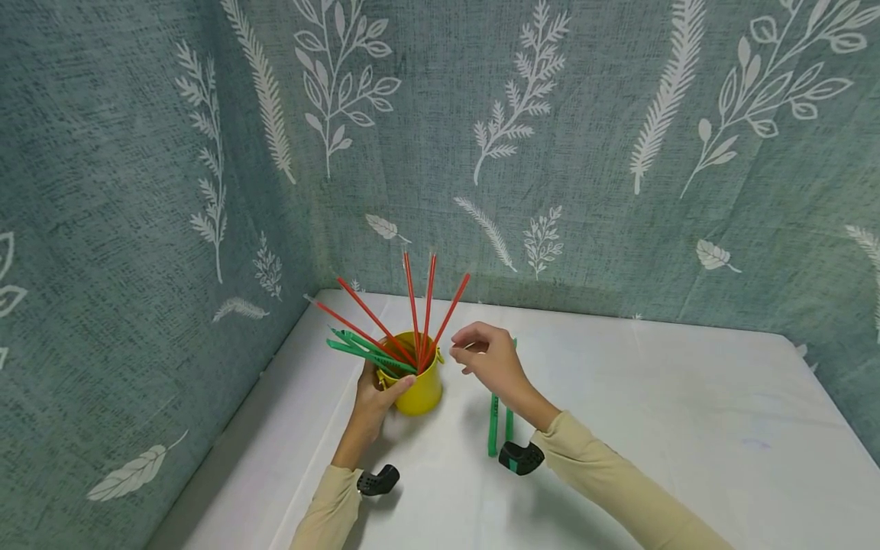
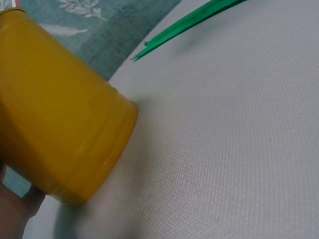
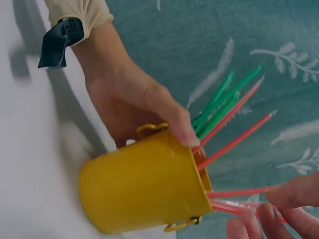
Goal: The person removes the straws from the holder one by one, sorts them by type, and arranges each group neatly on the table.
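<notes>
In the head view, a yellow bucket (image 1: 419, 393) with small side handles stands on the white table. Several red straws (image 1: 410, 294) with clear tips fan out of it, and several long green strips (image 1: 357, 345) lean out to the left. My left hand (image 1: 374, 401) grips the bucket's left side, thumb over the rim. To the right of the bucket, my right hand (image 1: 491, 359) hovers with loosely bent fingers and nothing visible between them. In the right wrist view, the right fingers (image 3: 279, 209) overlap the lower red straws; whether they touch is unclear.
Two green strips (image 1: 493, 428) with dark print lie on the white table (image 1: 653, 412), partly under the right forearm. A leaf-patterned teal cloth (image 1: 440, 153) hangs behind and to the left. Each wrist carries a black device (image 1: 521, 458).
</notes>
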A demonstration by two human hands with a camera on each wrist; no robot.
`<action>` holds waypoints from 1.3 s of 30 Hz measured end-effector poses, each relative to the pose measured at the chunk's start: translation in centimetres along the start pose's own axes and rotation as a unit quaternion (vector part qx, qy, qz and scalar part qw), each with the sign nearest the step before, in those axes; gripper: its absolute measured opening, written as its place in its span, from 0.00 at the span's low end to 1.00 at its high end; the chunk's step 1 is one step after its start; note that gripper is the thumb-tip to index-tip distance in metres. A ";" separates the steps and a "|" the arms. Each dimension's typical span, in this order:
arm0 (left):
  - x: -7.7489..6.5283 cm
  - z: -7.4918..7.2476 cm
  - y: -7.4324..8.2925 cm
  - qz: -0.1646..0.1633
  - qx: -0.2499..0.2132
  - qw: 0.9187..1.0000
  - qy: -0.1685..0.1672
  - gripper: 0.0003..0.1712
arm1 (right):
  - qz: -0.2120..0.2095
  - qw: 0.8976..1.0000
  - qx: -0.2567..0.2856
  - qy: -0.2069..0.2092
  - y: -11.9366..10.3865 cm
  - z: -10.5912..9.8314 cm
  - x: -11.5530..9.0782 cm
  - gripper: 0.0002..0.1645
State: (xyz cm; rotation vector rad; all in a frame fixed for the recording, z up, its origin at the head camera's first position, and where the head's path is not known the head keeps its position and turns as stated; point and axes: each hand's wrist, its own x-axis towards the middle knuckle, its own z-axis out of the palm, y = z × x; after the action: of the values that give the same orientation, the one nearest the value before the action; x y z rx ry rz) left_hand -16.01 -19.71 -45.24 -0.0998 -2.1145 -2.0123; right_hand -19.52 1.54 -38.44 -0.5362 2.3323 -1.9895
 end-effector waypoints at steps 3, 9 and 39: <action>0.1 0.0 -0.1 -0.005 0.000 1.000 0.000 0.41 | -0.019 1.000 -0.004 -0.007 -0.5 0.4 0.0 0.06; 0.7 -0.3 -2.2 -0.009 -0.007 1.000 0.010 0.41 | -0.055 0.998 -0.004 -0.019 -1.2 1.3 0.2 0.06; 0.8 -0.6 -2.1 -0.022 0.004 1.000 -0.003 0.44 | -0.101 0.992 -0.031 -0.071 -3.3 7.6 2.4 0.08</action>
State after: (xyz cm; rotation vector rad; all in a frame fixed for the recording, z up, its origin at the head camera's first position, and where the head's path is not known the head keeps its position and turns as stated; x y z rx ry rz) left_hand -17.10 -20.47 -47.07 -0.0601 -2.1458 -2.0305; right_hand -19.17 -6.83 -36.18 -0.9195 2.3414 -1.8884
